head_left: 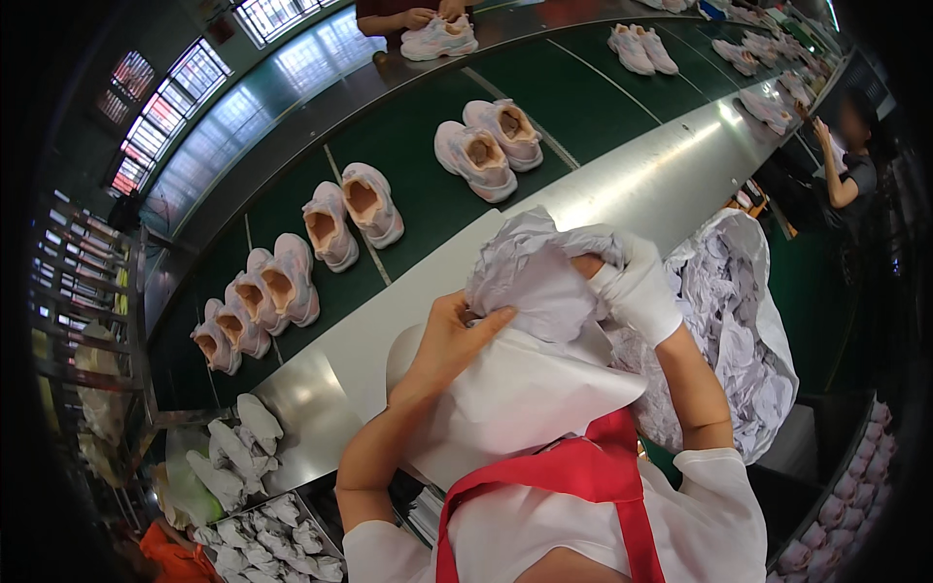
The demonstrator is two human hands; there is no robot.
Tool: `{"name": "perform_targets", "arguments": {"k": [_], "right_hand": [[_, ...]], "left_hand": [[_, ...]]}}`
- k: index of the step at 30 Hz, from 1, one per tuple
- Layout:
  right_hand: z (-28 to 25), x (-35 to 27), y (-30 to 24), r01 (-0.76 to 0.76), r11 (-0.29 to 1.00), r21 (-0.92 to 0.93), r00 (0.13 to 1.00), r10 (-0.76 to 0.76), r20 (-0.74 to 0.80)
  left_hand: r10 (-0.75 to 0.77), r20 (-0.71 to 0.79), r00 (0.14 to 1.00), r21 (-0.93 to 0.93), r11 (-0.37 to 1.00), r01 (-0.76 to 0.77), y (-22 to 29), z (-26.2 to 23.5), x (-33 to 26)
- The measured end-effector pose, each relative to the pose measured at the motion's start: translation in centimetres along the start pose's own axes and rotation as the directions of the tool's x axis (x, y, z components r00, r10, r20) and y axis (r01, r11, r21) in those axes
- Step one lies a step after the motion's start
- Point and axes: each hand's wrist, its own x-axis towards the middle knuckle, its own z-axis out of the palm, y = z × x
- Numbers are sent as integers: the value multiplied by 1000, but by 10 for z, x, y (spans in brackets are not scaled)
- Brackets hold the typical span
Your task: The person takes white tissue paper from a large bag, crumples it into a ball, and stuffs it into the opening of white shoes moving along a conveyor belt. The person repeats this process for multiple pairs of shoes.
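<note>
Between my two hands is a wad of crumpled white tissue paper [544, 282], held over the near edge of the metal ledge. My left hand [455, 335] is bare and pinches the paper's left side with thumb and fingers. On the right, my right hand [637, 287] wears a white glove with uncovered fingertips and grips the paper's other side; part of its fingers is hidden by the folds. Below them lies a smooth white sheet [525, 379]. Close by my right forearm stands a large white bag [768, 291] of crumpled paper [714, 282].
A green conveyor belt [408, 209] carries pairs of pale pink sneakers [486, 151]. Wrapped paper bundles [233, 457] lie at the lower left, with more in a box [267, 544]. Racked shoes [846, 505] stand at the lower right. Across the belt a person handles a sneaker [439, 39]; another person [846, 155] stands at right.
</note>
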Motion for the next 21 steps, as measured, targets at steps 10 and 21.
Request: {"name": "perform_targets", "arguments": {"k": [10,21], "right_hand": [[6,28,34,-137,976,-168,962,172,210],[54,69,-3,419,782,-462,812,-94,577]], "left_hand": [[152,-256,955,-116,976,-187,-21,-34,0],[759,165,630,787,283,-547,43,-9,-45]]}}
